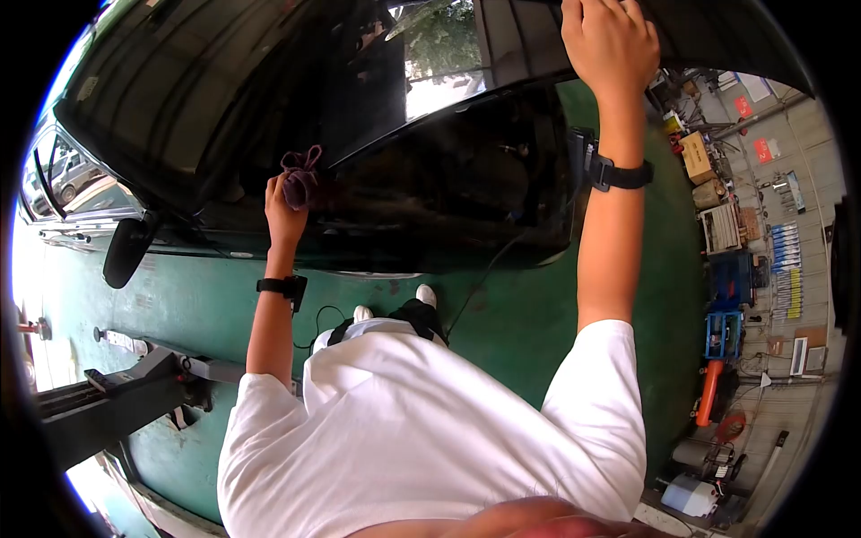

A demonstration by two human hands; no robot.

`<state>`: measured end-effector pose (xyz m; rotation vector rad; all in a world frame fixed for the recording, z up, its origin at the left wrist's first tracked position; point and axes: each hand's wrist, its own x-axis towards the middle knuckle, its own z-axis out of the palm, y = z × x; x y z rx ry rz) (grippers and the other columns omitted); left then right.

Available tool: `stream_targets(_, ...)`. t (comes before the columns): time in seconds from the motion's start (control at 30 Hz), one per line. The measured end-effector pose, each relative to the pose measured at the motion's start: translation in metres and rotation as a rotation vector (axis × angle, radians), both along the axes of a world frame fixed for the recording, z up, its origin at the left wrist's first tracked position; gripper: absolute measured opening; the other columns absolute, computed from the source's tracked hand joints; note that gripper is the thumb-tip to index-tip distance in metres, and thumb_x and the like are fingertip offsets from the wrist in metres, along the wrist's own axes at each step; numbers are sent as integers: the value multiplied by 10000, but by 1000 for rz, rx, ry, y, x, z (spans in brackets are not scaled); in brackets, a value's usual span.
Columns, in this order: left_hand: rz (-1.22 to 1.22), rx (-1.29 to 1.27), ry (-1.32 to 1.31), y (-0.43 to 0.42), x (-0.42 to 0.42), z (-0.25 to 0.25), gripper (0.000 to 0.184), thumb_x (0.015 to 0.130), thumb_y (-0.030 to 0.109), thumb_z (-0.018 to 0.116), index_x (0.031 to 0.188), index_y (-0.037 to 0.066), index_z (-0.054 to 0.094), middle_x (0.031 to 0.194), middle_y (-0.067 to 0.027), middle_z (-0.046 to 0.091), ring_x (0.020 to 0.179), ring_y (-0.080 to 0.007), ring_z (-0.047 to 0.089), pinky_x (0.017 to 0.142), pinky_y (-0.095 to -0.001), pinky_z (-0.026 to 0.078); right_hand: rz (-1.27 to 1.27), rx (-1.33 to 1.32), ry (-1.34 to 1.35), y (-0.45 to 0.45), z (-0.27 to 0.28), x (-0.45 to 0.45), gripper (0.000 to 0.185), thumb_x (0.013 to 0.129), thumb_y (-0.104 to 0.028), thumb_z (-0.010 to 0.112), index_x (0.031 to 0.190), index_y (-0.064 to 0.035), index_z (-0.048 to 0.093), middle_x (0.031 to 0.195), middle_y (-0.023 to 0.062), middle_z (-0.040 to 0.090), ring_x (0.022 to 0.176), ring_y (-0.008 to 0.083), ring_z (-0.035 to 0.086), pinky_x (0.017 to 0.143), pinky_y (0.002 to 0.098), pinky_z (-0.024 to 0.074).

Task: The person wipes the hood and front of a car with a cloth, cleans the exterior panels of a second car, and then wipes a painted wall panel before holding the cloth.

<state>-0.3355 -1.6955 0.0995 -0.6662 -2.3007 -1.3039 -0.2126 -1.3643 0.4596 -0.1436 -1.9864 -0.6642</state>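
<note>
In front of me is a black car with its hood [359, 85] raised, and the dark engine bay [502, 148] shows below the hood's edge. My left hand [283, 218] is closed around a bunched dark purple cloth [301, 182], near the hood's lower left corner beside the windshield. High on the right, my right hand [612, 43] grips the hood's edge, its back toward me and its fingers bent. What lies under those fingertips is hidden. Bright reflections of a window and leaves show on the hood's glossy surface.
The car's side mirror [128, 251] juts out at left. A dark lift arm [117, 394] stands over the green floor [359, 296] at lower left. Along the right wall are tools, a cardboard box [695, 157], blue bins [731, 278] and an orange cylinder [710, 393].
</note>
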Motion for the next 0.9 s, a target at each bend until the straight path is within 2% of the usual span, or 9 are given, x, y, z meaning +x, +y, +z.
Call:
stream_targets(0.1, 78, -83, 37, -2, -1, -2, 412, 729, 72, 700, 1130, 12, 623, 1076, -159, 611, 1018, -396, 596, 874, -422, 488, 50, -47, 1, 7, -1, 0, 201, 904, -237, 601, 773, -87, 632, 828, 68, 631, 858, 291, 584, 769, 437, 450)
stream_targets(0.17, 14, -111, -26, -2, -4, 9, 406, 710, 83, 722, 1104, 39, 635, 1083, -147, 599, 1016, -375, 566, 879, -433, 474, 371, 105, 102, 27, -14, -3, 164, 916, -263, 629, 850, -133, 704, 855, -20, 688, 829, 243, 624, 709, 380, 449)
stream_targets(0.23, -34, -100, 6, 9, -1, 37, 407, 701, 83, 727, 1095, 39, 637, 1082, -144, 597, 1015, -371, 562, 878, -431, 472, 489, -22, 206, -4, -41, 14, 96, 872, -173, 687, 820, -92, 682, 821, 0, 663, 779, 224, 598, 732, 346, 427)
stream_targets(0.27, -86, -90, 27, 17, 5, 52, 408, 692, 83, 732, 1087, 39, 639, 1081, -140, 594, 1014, -367, 558, 877, -430, 470, 585, -129, 279, -17, -60, 19, 82, 833, -115, 691, 767, -91, 649, 732, 4, 598, 702, 236, 549, 678, 366, 406)
stream_targets(0.33, -108, -53, 88, 40, 16, 85, 406, 684, 83, 736, 1076, 41, 640, 1072, -137, 592, 1009, -364, 552, 870, -429, 469, 642, -606, 354, -49, -101, 34, 99, 839, -36, 697, 761, -47, 636, 677, 33, 581, 596, 168, 556, 595, 293, 437)
stream_targets(0.37, -144, -30, 160, 51, 20, 96, 403, 677, 82, 740, 1066, 42, 641, 1064, -135, 590, 1005, -361, 545, 862, -428, 469, 666, -903, 342, -45, -133, 30, 92, 845, -55, 720, 799, -18, 650, 706, 48, 632, 624, 130, 604, 605, 256, 467)
stream_targets(0.43, -117, -46, 169, 70, 24, 108, 413, 671, 87, 749, 1065, 45, 633, 1058, -128, 580, 999, -357, 533, 853, -429, 469, 753, -1335, 247, -64, -154, 24, 188, 843, -125, 772, 875, 33, 676, 782, 58, 699, 748, 95, 660, 734, 233, 528)
stream_targets(0.73, -78, -76, 74, 55, 16, 71, 444, 706, 61, 730, 1129, 69, 593, 1116, -115, 560, 1028, -366, 531, 837, -432, 490, 689, -1521, 162, -68, -175, 8, 232, 831, -131, 794, 872, 62, 671, 808, 92, 721, 768, 125, 696, 731, 233, 542)
stream_targets(0.9, -63, -69, 60, 48, 14, 60, 476, 699, 50, 733, 1150, 73, 582, 1123, -117, 554, 1033, -370, 532, 837, -435, 494, 738, -1588, 132, -61, -183, 10, 276, 846, -159, 788, 910, 82, 669, 813, 101, 728, 769, 121, 702, 716, 238, 534)
